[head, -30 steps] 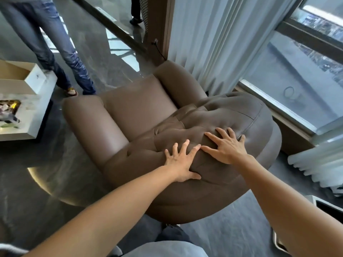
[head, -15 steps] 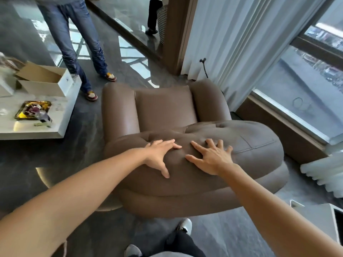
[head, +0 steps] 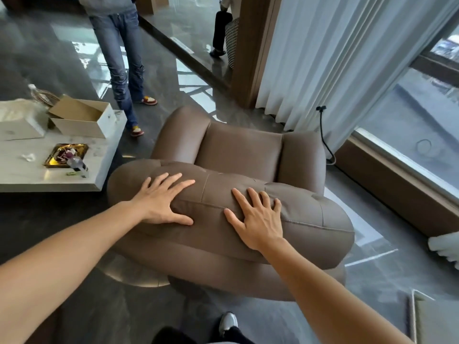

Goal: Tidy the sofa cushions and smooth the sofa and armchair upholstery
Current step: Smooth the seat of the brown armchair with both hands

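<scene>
A brown leather armchair fills the middle of the head view, seen from behind its padded backrest. My left hand lies flat on the left part of the backrest top, fingers spread. My right hand rests flat on the right part, fingers spread, a hand's width from the left one. Neither hand holds anything. The seat and both armrests show beyond the backrest.
A white low table stands left of the chair with a cardboard box and a gold tray. A person in jeans stands beyond it. Curtains, a black cable and a window lie to the right.
The armchair has turned so its seat faces away from me. My hands have moved apart along the backrest top, the left one sliding left.
</scene>
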`<move>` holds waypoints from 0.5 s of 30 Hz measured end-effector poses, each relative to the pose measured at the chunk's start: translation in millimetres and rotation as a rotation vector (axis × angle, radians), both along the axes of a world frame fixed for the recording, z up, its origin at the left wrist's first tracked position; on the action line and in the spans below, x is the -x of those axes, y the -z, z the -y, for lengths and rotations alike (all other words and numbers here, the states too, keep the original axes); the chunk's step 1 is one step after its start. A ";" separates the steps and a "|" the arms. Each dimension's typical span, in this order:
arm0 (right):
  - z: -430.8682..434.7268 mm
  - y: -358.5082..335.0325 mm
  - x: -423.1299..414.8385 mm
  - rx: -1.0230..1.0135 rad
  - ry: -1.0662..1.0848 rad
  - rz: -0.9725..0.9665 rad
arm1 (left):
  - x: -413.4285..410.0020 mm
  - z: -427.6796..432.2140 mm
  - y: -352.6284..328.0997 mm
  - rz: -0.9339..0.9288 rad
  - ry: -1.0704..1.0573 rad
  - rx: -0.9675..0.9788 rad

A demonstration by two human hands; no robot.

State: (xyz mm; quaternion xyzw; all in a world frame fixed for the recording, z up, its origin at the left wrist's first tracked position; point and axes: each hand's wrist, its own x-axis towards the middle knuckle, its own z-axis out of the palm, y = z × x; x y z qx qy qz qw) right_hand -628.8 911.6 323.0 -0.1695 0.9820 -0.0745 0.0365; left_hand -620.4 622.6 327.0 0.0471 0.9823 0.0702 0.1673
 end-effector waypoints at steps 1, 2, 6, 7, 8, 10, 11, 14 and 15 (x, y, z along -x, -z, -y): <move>9.2 1.1 1.0 0.011 0.009 -0.009 | 1.9 8.2 -1.1 -0.007 0.004 0.011; 16.3 0.0 2.0 0.015 0.017 -0.010 | 3.2 14.4 -2.4 -0.012 0.006 0.018; 34.0 -1.5 8.5 0.019 0.050 -0.005 | 11.7 32.6 -7.9 -0.019 0.012 0.005; 36.7 -1.3 9.7 0.010 0.053 -0.014 | 14.4 35.9 -10.4 -0.008 0.012 0.001; 39.0 -3.1 10.0 0.002 0.057 -0.016 | 16.9 38.3 -13.0 -0.004 0.020 -0.002; 43.8 -9.5 11.1 -0.027 0.063 0.002 | 25.3 42.0 -20.4 0.013 0.077 0.011; 46.2 -15.0 13.9 -0.032 0.074 0.029 | 31.3 44.0 -25.5 0.027 0.106 0.021; 51.6 -43.3 22.5 -0.015 0.144 0.183 | 52.3 38.7 -41.9 0.111 0.113 -0.022; 51.7 -55.3 25.5 -0.022 0.170 0.239 | 60.1 34.0 -46.9 0.146 0.138 -0.020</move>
